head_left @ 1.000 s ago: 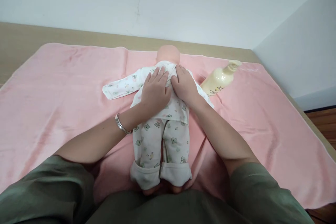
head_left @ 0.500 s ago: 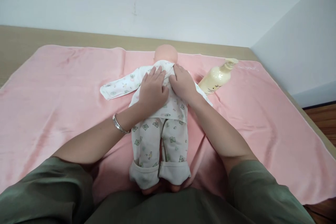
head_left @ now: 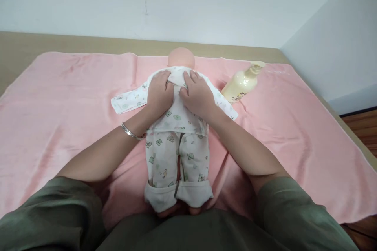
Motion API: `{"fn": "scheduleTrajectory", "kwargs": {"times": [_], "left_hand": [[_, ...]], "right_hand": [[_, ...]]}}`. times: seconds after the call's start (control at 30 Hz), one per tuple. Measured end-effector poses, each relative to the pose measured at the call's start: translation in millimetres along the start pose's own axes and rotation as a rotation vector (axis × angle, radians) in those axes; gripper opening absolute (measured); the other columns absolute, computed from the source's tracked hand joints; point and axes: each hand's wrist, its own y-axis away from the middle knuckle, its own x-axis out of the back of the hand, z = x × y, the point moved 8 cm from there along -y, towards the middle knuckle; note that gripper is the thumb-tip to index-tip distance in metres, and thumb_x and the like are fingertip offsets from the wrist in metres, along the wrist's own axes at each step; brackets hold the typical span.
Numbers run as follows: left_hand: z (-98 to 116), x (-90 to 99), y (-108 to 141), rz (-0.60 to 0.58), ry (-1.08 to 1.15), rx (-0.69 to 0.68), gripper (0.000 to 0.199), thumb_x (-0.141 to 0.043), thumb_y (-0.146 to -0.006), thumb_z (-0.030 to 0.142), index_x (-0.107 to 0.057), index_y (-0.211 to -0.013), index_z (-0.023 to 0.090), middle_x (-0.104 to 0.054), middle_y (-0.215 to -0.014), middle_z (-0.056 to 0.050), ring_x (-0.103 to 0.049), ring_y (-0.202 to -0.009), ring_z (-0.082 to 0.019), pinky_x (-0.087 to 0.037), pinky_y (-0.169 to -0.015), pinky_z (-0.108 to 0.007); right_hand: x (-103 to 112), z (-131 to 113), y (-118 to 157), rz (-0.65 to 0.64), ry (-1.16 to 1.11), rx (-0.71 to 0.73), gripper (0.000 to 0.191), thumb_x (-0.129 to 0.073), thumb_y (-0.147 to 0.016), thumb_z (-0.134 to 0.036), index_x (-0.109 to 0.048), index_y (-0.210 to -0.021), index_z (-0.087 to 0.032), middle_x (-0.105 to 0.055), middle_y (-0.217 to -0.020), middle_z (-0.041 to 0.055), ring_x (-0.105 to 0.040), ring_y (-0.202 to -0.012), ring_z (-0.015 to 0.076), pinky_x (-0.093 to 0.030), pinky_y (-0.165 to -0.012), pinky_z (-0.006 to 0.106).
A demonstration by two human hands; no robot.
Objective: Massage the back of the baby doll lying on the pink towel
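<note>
A baby doll [head_left: 182,58] lies face down with its bald head at the far end and its feet by my lap. It wears a white printed top [head_left: 176,119] and matching trousers [head_left: 193,157] with turned-up cuffs. My left hand [head_left: 160,92] rests on the left side of the doll's upper back, thumb pointing inward. On the right side of the upper back lies my right hand [head_left: 198,94], its fingers slightly apart. A small fold of the top's cloth shows between the two thumbs. Neither hand is visibly gripping anything.
A pink cloth [head_left: 79,113] lies under the doll on a wooden surface [head_left: 17,47]. A cream pump bottle [head_left: 241,84] leans on its side by the doll's right-hand sleeve. Behind stands a white wall [head_left: 206,8].
My left hand has slid left and slightly up the doll's back. My right hand has shifted a little, and the gap between the hands has widened. The view has moved slightly.
</note>
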Motion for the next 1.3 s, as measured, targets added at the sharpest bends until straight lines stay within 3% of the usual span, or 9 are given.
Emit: {"fn": "scheduleTrajectory", "kwargs": {"times": [0.23,0.47,0.57,0.67,0.8,0.93,1.03,1.1,1.3], "left_hand": [[0,-2.1,-1,-0.006,-0.013,-0.033,0.057,-0.038,-0.090,0.016,-0.061,-0.142,0.009,-0.060,-0.152,-0.016,-0.052,-0.146,-0.028,-0.033,-0.134,-0.045],[21,-13.0,22,-0.093,-0.162,-0.165,0.060,-0.035,-0.098,0.024,-0.048,-0.154,0.007,-0.044,-0.166,-0.018,-0.035,-0.160,-0.031,-0.022,-0.136,-0.055],[21,-15.6,20,-0.127,-0.158,-0.189,0.060,-0.036,-0.098,0.025,-0.048,-0.155,0.009,-0.043,-0.167,-0.016,-0.034,-0.161,-0.030,-0.022,-0.136,-0.053],[7,-13.7,3,-0.131,-0.094,-0.146,0.059,-0.038,-0.097,0.026,-0.052,-0.152,0.013,-0.048,-0.165,-0.013,-0.037,-0.159,-0.028,-0.023,-0.136,-0.050],[-7,-8.9,-13,-0.106,-0.044,-0.097,0.060,-0.036,-0.096,0.029,-0.053,-0.151,0.012,-0.050,-0.163,-0.014,-0.043,-0.156,-0.027,-0.027,-0.136,-0.047],[6,-8.8,5,-0.105,-0.150,-0.110,0.060,-0.035,-0.099,0.030,-0.050,-0.153,0.008,-0.046,-0.165,-0.019,-0.038,-0.159,-0.032,-0.024,-0.136,-0.054],[28,-11.3,28,-0.104,-0.248,-0.203,0.059,-0.034,-0.100,0.026,-0.049,-0.153,0.007,-0.043,-0.167,-0.019,-0.034,-0.160,-0.034,-0.023,-0.135,-0.057],[36,-13.4,35,-0.111,-0.268,-0.245,0.057,-0.035,-0.099,0.023,-0.050,-0.152,0.007,-0.042,-0.167,-0.019,-0.034,-0.160,-0.034,-0.024,-0.135,-0.057],[13,-7.3,6,-0.108,-0.105,-0.125,0.057,-0.035,-0.096,0.022,-0.057,-0.147,0.010,-0.052,-0.161,-0.014,-0.042,-0.156,-0.030,-0.028,-0.135,-0.050]], "right_hand": [[1,16,-14,0.034,-0.062,-0.020,0.063,-0.035,-0.100,-0.028,-0.043,-0.159,-0.007,-0.042,-0.165,0.0186,-0.036,-0.157,0.0363,-0.024,-0.134,0.058],[3,22,-23,-0.052,-0.088,0.169,0.062,-0.033,-0.104,-0.038,-0.043,-0.156,-0.006,-0.043,-0.165,0.0176,-0.040,-0.155,0.0310,-0.030,-0.132,0.049],[3,18,-17,-0.026,-0.037,0.109,0.061,-0.029,-0.104,-0.032,-0.040,-0.158,-0.004,-0.043,-0.164,0.0199,-0.038,-0.156,0.0327,-0.029,-0.132,0.054],[1,6,0,0.028,0.002,-0.026,0.062,-0.030,-0.102,-0.026,-0.037,-0.160,-0.004,-0.038,-0.167,0.0221,-0.033,-0.159,0.0362,-0.025,-0.133,0.060],[-3,-11,14,0.023,-0.020,-0.021,0.064,-0.030,-0.102,-0.023,-0.033,-0.163,-0.006,-0.028,-0.172,0.0195,-0.023,-0.164,0.0333,-0.021,-0.136,0.055],[1,6,-2,0.020,-0.052,-0.038,0.063,-0.030,-0.098,-0.019,-0.042,-0.159,-0.008,-0.040,-0.167,0.0163,-0.033,-0.160,0.0315,-0.025,-0.135,0.055],[5,20,-17,0.040,-0.083,-0.024,0.060,-0.028,-0.096,-0.018,-0.050,-0.152,-0.011,-0.051,-0.160,0.0136,-0.043,-0.153,0.0306,-0.029,-0.132,0.058],[5,23,-19,0.042,-0.085,-0.020,0.060,-0.027,-0.096,-0.018,-0.050,-0.151,-0.011,-0.050,-0.161,0.0138,-0.043,-0.153,0.0307,-0.028,-0.132,0.059],[2,-4,10,0.012,0.023,-0.021,0.065,-0.033,-0.098,-0.021,-0.036,-0.161,-0.003,-0.035,-0.168,0.0214,-0.029,-0.161,0.0361,-0.023,-0.135,0.058]]}}
